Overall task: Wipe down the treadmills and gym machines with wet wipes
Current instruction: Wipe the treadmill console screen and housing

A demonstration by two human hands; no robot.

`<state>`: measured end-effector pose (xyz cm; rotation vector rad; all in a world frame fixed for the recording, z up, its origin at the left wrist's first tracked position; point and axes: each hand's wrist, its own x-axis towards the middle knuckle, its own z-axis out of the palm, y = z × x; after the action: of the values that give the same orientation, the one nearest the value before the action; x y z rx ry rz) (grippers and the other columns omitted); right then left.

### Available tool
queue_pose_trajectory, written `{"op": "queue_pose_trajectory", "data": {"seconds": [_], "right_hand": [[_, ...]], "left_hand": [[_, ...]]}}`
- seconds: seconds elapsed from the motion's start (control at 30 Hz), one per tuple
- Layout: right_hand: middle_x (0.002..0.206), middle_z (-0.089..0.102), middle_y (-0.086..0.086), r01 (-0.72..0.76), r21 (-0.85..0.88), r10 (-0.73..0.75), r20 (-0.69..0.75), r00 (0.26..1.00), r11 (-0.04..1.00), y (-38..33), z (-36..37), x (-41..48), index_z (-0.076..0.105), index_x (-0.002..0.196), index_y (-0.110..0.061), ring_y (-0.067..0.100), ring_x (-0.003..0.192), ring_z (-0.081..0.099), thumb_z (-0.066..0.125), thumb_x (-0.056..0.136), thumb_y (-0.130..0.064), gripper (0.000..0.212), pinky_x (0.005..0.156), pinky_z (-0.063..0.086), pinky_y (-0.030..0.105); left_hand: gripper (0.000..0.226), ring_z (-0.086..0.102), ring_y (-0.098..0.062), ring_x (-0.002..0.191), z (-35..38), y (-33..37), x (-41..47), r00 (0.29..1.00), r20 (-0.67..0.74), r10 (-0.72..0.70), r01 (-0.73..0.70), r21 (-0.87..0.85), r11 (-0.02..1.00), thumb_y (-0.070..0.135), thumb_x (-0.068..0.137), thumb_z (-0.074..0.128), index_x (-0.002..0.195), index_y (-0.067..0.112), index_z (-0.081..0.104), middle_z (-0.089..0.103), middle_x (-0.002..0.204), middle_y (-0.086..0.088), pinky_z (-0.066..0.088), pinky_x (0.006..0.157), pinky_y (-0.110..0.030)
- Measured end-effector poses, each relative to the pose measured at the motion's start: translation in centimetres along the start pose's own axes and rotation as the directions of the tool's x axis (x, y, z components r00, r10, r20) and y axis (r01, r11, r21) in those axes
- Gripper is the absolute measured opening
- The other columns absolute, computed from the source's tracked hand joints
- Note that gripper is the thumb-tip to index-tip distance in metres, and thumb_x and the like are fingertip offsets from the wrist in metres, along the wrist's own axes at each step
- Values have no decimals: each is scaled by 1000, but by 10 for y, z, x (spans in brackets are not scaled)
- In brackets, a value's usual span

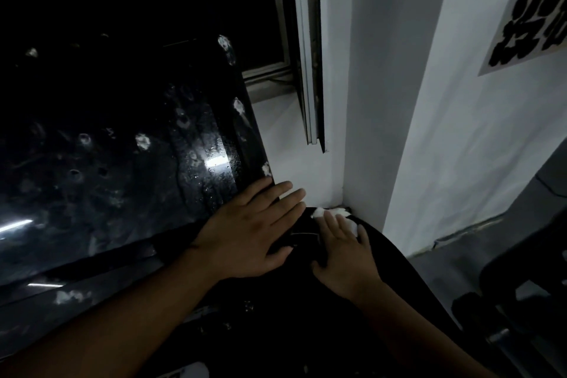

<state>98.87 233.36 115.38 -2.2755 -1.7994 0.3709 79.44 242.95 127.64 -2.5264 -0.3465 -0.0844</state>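
Mid-wipe, our right hand (343, 252), grip flat, presses the wet wipe (334, 212) on the black housing (300, 301); our left hand (245, 230) rests open on the console (221, 190). Next, we judge, the smeared glass (92, 147) at ten o'clock.

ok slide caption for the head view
Right hand presses a white wet wipe onto the curved black machine housing; left hand lies flat on the glossy black console panel.

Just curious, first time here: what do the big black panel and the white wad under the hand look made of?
Black panel: likely glossy plastic or glass; it mirrors light streaks and carries wet droplets and smears. White wad under the right hand: a soft fibrous wipe, paper or cloth, judging by its crumpled, fluffy edge.
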Motion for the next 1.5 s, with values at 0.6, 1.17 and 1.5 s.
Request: {"op": "queue_pose_trajectory", "data": {"seconds": [0.6,1.17,1.5], "right_hand": [[169,8,-11,-7,70,9,-34,999,998,2,-1,10,17,162,-33,13,156,6,0,70,-53,95,124,3,48],[165,1,-21,313,53,-316,85,945,948,7,0,8,12,160,-42,-4,150,-10,8,78,-48,83,124,-8,40],[165,21,-10,424,-108,-425,13,905,899,15,5,22,17,159,-32,14,151,27,36,94,-46,69,120,14,48]], "left_hand": [[61,44,-27,141,-3,-2,-2,999,-33,40,-41,-16,999,57,94,47,135,14,63,54,149,-7,12,125,-46],[60,43,-26,143,-3,-6,-11,997,-70,37,-38,-17,999,55,93,50,135,16,64,54,149,-8,14,126,-45],[58,45,-26,141,-5,-6,-11,997,-64,30,-33,-35,999,54,91,53,132,16,66,56,147,-7,16,126,-45]]}}
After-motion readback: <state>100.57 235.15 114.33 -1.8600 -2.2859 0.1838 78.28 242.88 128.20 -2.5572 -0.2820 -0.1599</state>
